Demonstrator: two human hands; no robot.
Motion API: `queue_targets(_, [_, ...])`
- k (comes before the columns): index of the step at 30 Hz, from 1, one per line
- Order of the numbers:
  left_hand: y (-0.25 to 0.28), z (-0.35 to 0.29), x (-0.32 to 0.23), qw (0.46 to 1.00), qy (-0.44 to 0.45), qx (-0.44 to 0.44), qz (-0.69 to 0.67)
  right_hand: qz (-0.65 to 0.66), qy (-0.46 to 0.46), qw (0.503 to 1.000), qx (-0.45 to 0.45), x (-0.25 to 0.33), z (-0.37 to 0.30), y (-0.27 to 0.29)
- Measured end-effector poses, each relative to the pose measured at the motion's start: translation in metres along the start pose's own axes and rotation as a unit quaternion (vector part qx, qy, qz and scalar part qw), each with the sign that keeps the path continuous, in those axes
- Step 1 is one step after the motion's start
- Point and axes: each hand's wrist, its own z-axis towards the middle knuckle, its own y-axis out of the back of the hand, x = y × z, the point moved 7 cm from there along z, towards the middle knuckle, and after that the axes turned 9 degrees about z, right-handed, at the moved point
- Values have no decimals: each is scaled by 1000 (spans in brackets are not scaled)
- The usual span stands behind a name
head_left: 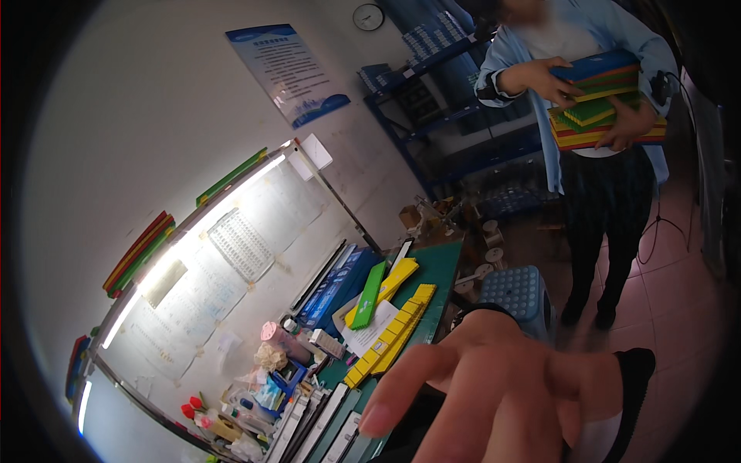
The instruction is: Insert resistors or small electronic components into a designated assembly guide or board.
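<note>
Head view: a bare hand (494, 378) near yellow strips (391, 338)

Its fingers (401, 386) point toward eight o'clock, one apart from the rest; whether they grip anything, or which hand it is, I cannot tell. At ten from the hand, the yellow strips lie on the green counter (444, 266), beside a green strip (369, 297). At twelve stands a blue stool (513, 287); at one, another person (606, 201) holds a coloured stack (610, 73).

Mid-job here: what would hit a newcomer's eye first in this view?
Probably the large bare hand at the lower right, very close to the camera. Next, the person in a light blue shirt at the upper right, hugging a stack of colored strips. Then the glowing light tube slanting across the left, and the yellow strips on the green table.
</note>
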Motion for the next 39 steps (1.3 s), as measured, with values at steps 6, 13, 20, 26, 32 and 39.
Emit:
queue_targets(6, [-21, 13, -19, 997, -33, 32, -68, 0, -42, 999, 11, -4, -4, -8])
queue_targets(13, [-50, 40, -44, 984, -82, 68, -144, 5, -87, 996, 33, 0, -3, -11])
queue_targets(20, [-80, 80, -73, 960, -127, 114, -223, -3, -134, 989, 54, 24, -2, -13])
queue_targets(26, [-108, 115, -103, 934, -159, 148, -285, -4, -173, 983, 66, 29, -7, -16])
queue_targets(32, [-140, 164, -136, 898, -189, 189, -349, 11, -209, 965, 159, 36, -3, -11])
queue_targets(39, [-181, 229, -178, 850, -232, 226, -414, 16, 35, 988, 149, 17, -4, -13])
